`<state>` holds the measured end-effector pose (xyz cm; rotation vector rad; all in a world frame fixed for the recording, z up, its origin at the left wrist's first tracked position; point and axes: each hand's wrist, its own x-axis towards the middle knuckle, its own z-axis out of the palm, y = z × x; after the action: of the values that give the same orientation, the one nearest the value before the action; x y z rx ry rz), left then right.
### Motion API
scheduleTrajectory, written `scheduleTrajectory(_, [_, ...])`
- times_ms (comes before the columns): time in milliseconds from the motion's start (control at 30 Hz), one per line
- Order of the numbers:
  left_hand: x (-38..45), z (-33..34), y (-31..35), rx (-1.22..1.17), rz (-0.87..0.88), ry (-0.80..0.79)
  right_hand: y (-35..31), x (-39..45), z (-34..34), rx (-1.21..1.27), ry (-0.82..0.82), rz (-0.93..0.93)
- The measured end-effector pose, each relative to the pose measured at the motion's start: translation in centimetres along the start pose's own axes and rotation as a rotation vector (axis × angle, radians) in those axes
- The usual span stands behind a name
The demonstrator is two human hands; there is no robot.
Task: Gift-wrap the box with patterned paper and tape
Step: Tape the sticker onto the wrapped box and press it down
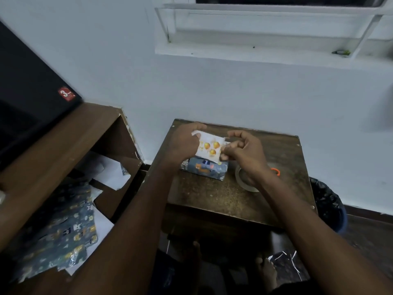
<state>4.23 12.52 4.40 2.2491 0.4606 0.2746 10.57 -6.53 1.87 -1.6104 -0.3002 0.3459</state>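
Observation:
A small box wrapped in blue patterned paper [205,169] lies on a small brown table [212,194]. Above it I hold a white packet with orange balls printed on it [209,146]. My left hand [185,143] grips the packet's left side. My right hand [242,150] pinches its right edge with thumb and fingertips. A clear tape roll [244,179] lies on the table to the right of the box, partly hidden behind my right wrist. An orange ring-shaped item [276,171] peeks out behind that wrist.
A brown shelf unit [70,133] stands at left, holding white paper scraps [110,171] and a sheet of blue patterned wrapping paper [63,231]. A dark device [27,99] sits on top of it. A bin with a black bag [329,205] stands right of the table.

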Motion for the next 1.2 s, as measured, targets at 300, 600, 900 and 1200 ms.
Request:
scheduleTrajectory(300, [0.1,-1.5,-2.1,0.239,0.072,-0.315,-0.2,0.1,1.6,-0.234,0.000,-0.085])
scheduleTrajectory(600, [0.0,-1.9,-2.0,0.336,0.125,-0.299,-1.0,0.5,1.2,-0.756,-0.186,-0.198])
scheduleTrajectory(900, [-0.3,-2.0,-1.7,0.329,0.114,-0.324,-1.2,0.3,0.5,-0.746,-0.206,-0.181])
scheduleTrajectory(1200, [-0.2,-2.0,-1.6,0.404,0.067,-0.325,-0.8,0.5,0.2,-0.752,-0.275,-0.193])
